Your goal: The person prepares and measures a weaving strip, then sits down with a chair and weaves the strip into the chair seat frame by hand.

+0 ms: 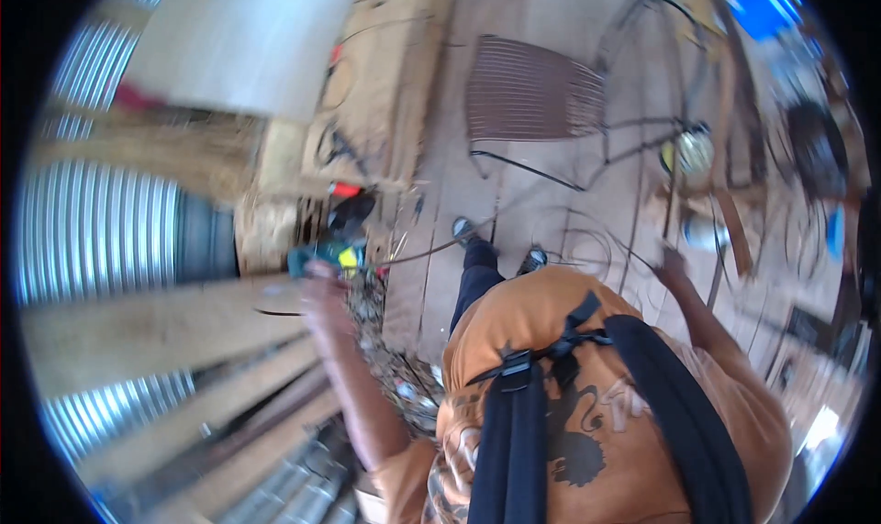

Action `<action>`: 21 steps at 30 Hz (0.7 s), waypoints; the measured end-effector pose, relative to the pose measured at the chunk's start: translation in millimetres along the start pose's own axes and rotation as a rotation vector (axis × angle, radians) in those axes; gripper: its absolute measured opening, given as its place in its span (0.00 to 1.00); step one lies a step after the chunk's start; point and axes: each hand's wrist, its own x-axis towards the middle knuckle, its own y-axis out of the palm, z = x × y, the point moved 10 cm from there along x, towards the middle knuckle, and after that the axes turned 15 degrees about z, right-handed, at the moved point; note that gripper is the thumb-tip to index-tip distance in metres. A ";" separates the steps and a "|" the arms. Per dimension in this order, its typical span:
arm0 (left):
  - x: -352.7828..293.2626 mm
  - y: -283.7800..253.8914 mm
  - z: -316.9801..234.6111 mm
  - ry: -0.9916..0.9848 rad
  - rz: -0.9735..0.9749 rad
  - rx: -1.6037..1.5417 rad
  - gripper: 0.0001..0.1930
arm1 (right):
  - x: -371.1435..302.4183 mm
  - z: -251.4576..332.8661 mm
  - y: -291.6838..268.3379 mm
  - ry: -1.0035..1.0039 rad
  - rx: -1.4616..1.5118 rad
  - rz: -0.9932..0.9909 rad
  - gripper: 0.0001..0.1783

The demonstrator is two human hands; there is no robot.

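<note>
My left hand (326, 295), smeared by motion, is closed around a long, thin dark cord (418, 254) in front of the wooden bench. A short end of the cord sticks out on the hand's left side. From there the cord runs up to the right over the floor. My right hand (673, 265), held out to the right, has its fingers closed where the cord reaches them. Loose loops of cord hang between the hands. Beyond them stands a chair (532, 88) with a dark metal frame and brown cord woven across it.
Left of me is a wooden workbench (404, 93) bearing pliers (341, 148). Under its corner sits a teal and yellow tool (347, 256). Timber planks (165, 327) lie at lower left beside corrugated metal sheets (92, 235). A low wooden stand (734, 203) is at right, on the plank floor.
</note>
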 end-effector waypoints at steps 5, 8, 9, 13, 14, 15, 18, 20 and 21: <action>-25.0 222.5 81.0 -0.281 0.407 -0.759 0.06 | -15.3 355.0 -165.2 -0.801 0.601 0.062 0.21; -24.9 235.9 89.8 -0.418 0.416 -0.688 0.08 | -16.7 389.5 -157.5 -0.801 0.721 0.346 0.19; -19.4 228.2 99.2 -0.422 0.421 -0.724 0.08 | -12.0 393.8 -139.7 -0.804 0.626 0.385 0.19; 6.6 180.5 94.2 -0.241 0.398 -0.869 0.04 | -7.6 350.0 -58.7 -0.747 0.832 0.663 0.24; 2.9 175.9 93.9 -0.273 0.390 -0.815 0.04 | -17.0 332.7 -49.1 -0.636 0.876 0.763 0.25; -0.1 170.0 97.2 -0.303 0.382 -0.761 0.04 | -22.5 324.6 -41.8 -0.623 0.883 0.761 0.25; -14.5 201.5 98.1 -0.329 0.525 -0.707 0.06 | -17.2 321.4 -32.2 -0.675 0.899 0.599 0.25; -24.4 237.1 113.0 -0.412 0.604 -0.699 0.07 | -12.7 330.6 -45.1 -0.700 1.051 0.561 0.25; -33.5 254.5 117.2 -0.500 0.594 -0.620 0.07 | -13.3 338.0 -60.2 -0.736 1.183 0.535 0.25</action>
